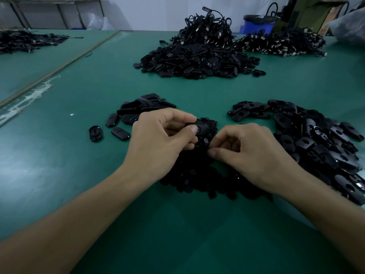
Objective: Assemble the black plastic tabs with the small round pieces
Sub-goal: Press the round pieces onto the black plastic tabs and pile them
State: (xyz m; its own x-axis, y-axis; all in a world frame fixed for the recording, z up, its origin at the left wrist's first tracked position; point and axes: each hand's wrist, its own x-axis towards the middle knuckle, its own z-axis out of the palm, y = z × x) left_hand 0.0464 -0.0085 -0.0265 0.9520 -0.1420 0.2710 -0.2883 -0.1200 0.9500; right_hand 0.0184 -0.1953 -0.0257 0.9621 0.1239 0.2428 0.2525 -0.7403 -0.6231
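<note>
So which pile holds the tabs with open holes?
The near pile on the right, beside the right hand; its tabs show round holes; the small left pile's look filled.

A single view comes from a camera worn on the person's head, above the near edge of the green counter (79, 175). It faces forward toward 12 o'clock and tilts down. Both forearms enter from the bottom corners, at 7 and 5 o'clock, and meet just below the centre. There the left hand (158, 139) and right hand (254, 153) sit close to the lens. The black tab (202, 127) in the left grip shows plainly, while the small round piece (209, 148) in the right grip is barely made out. The wide angle reaches the counter's far side and the wall (158, 12) at 12 o'clock, with a counter seam (59, 68) slanting away at 10 o'clock.
</note>
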